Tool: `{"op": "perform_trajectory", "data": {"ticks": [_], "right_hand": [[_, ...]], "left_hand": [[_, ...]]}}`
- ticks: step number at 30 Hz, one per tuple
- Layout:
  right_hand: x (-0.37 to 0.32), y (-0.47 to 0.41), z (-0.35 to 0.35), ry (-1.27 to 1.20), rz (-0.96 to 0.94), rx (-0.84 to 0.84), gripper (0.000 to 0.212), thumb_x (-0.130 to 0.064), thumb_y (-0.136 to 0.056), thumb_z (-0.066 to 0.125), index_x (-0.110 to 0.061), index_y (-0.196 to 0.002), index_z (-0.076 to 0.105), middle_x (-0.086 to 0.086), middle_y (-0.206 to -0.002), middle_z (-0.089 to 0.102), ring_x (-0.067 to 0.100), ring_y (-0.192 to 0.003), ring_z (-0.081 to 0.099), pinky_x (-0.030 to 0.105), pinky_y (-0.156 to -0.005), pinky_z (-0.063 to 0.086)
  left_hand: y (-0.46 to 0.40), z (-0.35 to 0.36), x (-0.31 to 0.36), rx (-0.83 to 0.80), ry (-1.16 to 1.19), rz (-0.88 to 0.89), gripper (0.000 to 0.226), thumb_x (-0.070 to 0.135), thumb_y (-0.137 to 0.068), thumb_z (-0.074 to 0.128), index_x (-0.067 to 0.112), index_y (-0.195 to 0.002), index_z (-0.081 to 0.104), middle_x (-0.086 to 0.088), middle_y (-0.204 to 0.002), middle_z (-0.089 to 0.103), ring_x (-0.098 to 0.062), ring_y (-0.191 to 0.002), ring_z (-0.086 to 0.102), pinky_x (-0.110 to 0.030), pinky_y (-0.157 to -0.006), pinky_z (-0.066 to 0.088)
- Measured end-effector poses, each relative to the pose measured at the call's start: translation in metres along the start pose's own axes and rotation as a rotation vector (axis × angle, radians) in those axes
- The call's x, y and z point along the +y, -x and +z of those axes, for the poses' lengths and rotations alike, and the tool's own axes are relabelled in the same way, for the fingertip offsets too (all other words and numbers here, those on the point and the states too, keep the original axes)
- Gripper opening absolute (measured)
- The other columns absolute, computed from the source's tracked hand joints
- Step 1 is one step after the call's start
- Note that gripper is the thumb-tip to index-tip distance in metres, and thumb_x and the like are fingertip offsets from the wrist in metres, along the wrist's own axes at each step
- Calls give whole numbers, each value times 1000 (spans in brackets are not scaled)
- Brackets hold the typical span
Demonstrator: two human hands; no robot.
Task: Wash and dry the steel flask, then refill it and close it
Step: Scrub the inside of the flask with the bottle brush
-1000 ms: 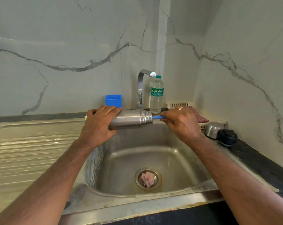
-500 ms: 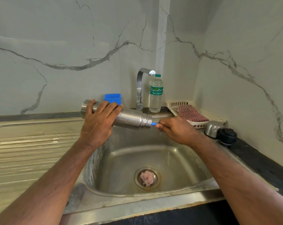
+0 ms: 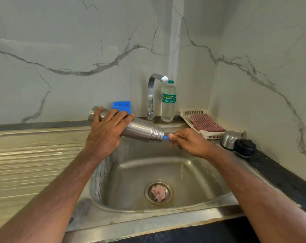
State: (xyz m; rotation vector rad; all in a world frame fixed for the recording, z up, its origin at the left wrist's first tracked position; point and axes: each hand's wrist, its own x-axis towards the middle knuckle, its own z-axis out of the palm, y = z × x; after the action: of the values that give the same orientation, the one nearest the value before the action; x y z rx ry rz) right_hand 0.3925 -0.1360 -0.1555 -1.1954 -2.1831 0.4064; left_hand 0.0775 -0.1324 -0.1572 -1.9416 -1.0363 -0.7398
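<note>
My left hand (image 3: 106, 133) grips the steel flask (image 3: 141, 131) around its middle and holds it over the sink, almost level, with the open threaded mouth tilted down to the right. At the mouth, my right hand (image 3: 187, 141) pinches a blue handle (image 3: 165, 137) that goes into the flask; what is on its end is hidden inside. The flask's steel cup (image 3: 230, 139) and black stopper (image 3: 245, 147) lie on the counter at the right. A clear water bottle (image 3: 168, 102) with a green label stands beside the tap (image 3: 153, 95).
The steel sink basin (image 3: 131, 172) lies below the hands, with a pink scrap in its drain (image 3: 158, 192). A ribbed drainboard (image 3: 31, 155) stretches to the left. A blue cup (image 3: 122, 106) stands behind the flask. A white basket (image 3: 189, 114) holds a red checked cloth (image 3: 206, 122) at the back right.
The flask went from level to tilted, mouth lower and base raised to the left. My right hand dropped and pushed the blue handle further in, so less of it shows.
</note>
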Motion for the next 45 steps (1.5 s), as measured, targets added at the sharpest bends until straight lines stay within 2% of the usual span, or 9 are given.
{"op": "perform_trajectory", "data": {"ticks": [4,7,10,15,23,27,34,42,45], "right_hand": [[2,2,-10,575,-157,418,31,-54,-96,60,-28,-92,77,-9,-68,67,15,-58,58,27,-54,39],[5,-2,-15,713,-315,585,32,-53,-93,62,-25,-88,78,-6,-68,69,21,-54,59,30,-55,46],[-2,-4,-5,689,-245,471,40,-58,-97,53,-26,-82,72,-9,-65,64,18,-54,55,26,-52,36],[3,-5,3,133,7,-22,48,-51,-102,50,-19,-74,70,-6,-54,55,7,-49,45,32,-57,41],[8,-3,-13,779,-349,623,33,-52,-96,57,-26,-90,77,-8,-75,73,21,-59,61,34,-67,43],[-2,-7,2,693,-367,571,30,-47,-95,58,-24,-90,77,-7,-75,73,21,-56,60,30,-64,43],[0,-6,4,238,-55,136,33,-50,-101,51,-30,-83,69,-17,-63,54,-2,-60,50,25,-56,32],[-1,-7,5,583,-283,455,46,-62,-96,45,-28,-91,76,-8,-69,68,15,-57,59,26,-51,42],[-15,-9,12,717,-219,422,41,-58,-100,45,-28,-90,71,-7,-68,65,17,-57,56,26,-50,29]], "left_hand": [[0,6,-5,-57,64,-130,82,12,-59,90,20,-134,58,-1,-128,62,-27,-117,54,-60,-100,39],[11,8,-22,-112,200,-249,83,15,-57,93,22,-132,58,1,-128,63,-25,-118,53,-56,-94,44],[18,4,-29,-128,164,-247,81,13,-56,91,22,-129,59,1,-127,62,-26,-118,54,-57,-93,43],[13,-2,-27,-73,24,-145,77,4,-54,87,19,-125,61,-1,-124,61,-29,-116,54,-62,-106,29],[14,5,-24,-110,165,-248,84,15,-55,92,22,-132,58,1,-127,63,-25,-116,52,-62,-93,43],[13,1,-17,-95,135,-232,84,13,-54,92,20,-131,60,1,-127,63,-27,-115,52,-61,-95,41],[0,-2,3,-29,51,-60,83,12,-56,88,21,-133,60,3,-127,62,-27,-116,55,-62,-102,34],[4,11,3,-205,206,-222,91,14,-50,93,22,-135,61,3,-127,63,-25,-116,54,-56,-93,47],[3,8,1,-169,162,-198,89,8,-51,91,20,-134,61,1,-127,63,-25,-116,52,-63,-96,44]]}}
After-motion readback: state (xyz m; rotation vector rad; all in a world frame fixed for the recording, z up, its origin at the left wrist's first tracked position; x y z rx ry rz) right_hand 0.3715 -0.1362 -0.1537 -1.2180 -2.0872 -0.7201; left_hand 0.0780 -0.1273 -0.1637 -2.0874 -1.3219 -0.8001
